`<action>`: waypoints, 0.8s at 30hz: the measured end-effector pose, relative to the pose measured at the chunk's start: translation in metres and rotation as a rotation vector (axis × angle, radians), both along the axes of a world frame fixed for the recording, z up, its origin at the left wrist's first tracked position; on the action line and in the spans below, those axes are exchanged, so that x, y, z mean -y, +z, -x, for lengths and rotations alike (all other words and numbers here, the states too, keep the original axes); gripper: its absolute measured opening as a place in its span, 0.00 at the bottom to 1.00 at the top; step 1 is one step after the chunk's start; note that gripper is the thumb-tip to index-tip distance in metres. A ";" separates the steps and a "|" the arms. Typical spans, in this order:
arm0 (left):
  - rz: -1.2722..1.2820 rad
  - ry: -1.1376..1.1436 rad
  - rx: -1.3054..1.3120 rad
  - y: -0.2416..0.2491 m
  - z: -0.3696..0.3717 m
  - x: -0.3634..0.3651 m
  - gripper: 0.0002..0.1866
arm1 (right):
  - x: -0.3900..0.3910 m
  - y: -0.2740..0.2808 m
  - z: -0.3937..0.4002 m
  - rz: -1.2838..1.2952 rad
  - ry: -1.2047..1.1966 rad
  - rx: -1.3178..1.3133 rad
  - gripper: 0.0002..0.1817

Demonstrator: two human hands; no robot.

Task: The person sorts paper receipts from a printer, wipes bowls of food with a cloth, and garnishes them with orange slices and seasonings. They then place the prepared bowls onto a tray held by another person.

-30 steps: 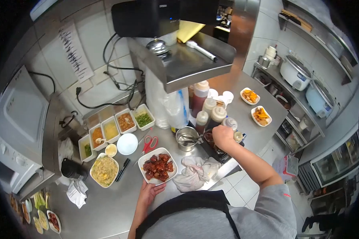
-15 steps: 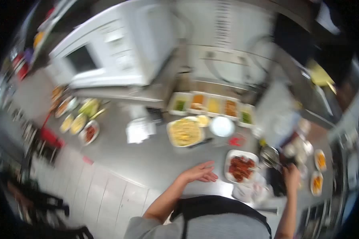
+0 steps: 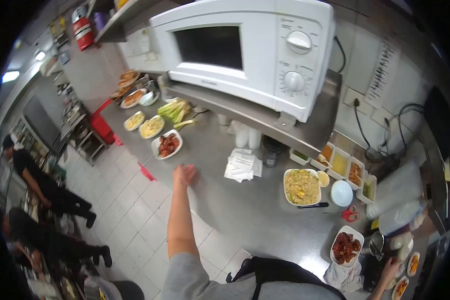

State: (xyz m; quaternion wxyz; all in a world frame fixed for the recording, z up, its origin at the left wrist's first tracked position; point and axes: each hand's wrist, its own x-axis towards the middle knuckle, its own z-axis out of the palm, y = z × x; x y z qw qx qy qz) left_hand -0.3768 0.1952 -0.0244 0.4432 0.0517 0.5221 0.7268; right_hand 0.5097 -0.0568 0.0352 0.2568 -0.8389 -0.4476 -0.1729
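My left hand [image 3: 185, 174] is stretched far out to the left over the steel counter [image 3: 235, 210], fingers apart, holding nothing. The nearest thing to it is a white plate of red-brown food [image 3: 168, 144]. My right hand [image 3: 391, 267] is low at the right edge, beside a metal cup [image 3: 376, 243] and squeeze bottles [image 3: 402, 245]; I cannot make out its grip. A rectangular plate of dark glazed meat [image 3: 346, 247] lies just left of that hand, with a crumpled white cloth [image 3: 342, 276] below it.
A white microwave [image 3: 245, 50] sits on a steel shelf above the counter. Fried rice plate [image 3: 301, 186], folded papers [image 3: 243, 164], condiment tubs [image 3: 340, 165], white bowl [image 3: 341, 193], red scissors [image 3: 351, 215]. Green onions [image 3: 175, 110] and several plates far left. Other people [image 3: 40, 185] crouch on the floor.
The view has swung left, toward the microwave. My left hand left the glazed meat plate and reached out left along the counter. My right hand stayed by the bottles.
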 end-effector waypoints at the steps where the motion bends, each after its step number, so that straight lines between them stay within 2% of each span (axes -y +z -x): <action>1: -0.046 -0.042 0.065 -0.003 0.009 -0.007 0.23 | 0.000 0.003 0.004 0.001 -0.001 -0.109 0.09; 2: -0.145 -0.092 0.117 -0.016 0.025 -0.022 0.24 | -0.001 0.005 0.006 0.030 -0.041 -0.158 0.11; 3: -0.161 -0.055 0.154 -0.031 0.036 -0.039 0.25 | 0.001 -0.005 -0.001 -0.018 -0.041 -0.079 0.13; 4: -0.232 -0.042 0.103 -0.038 0.043 -0.053 0.26 | -0.004 0.020 0.033 0.015 -0.066 -0.049 0.14; 5: -0.197 0.068 0.028 -0.031 0.036 -0.062 0.27 | -0.006 0.016 0.030 -0.005 -0.060 -0.140 0.13; 7: -0.191 0.141 0.004 -0.025 0.042 -0.085 0.28 | -0.008 0.025 0.043 -0.008 -0.089 -0.192 0.12; 11: -0.218 0.294 0.050 -0.035 0.064 -0.117 0.26 | -0.008 0.057 0.074 -0.065 -0.209 -0.130 0.10; 13: -0.420 0.276 0.034 -0.084 0.108 -0.139 0.46 | -0.006 0.065 0.083 -0.114 -0.231 -0.096 0.10; 14: -0.522 0.260 0.033 -0.099 0.123 -0.146 0.55 | -0.004 0.061 0.080 -0.053 -0.277 -0.095 0.09; 16: -0.448 0.264 -0.027 -0.080 0.112 -0.140 0.50 | 0.000 0.046 0.068 0.033 -0.269 -0.222 0.09; 18: -0.394 0.234 -0.079 -0.068 0.104 -0.127 0.45 | 0.000 0.049 0.075 -0.001 -0.294 -0.285 0.09; 24: -0.361 0.033 -0.217 -0.056 0.077 -0.034 0.30 | 0.000 0.051 0.074 -0.139 -0.292 -0.191 0.09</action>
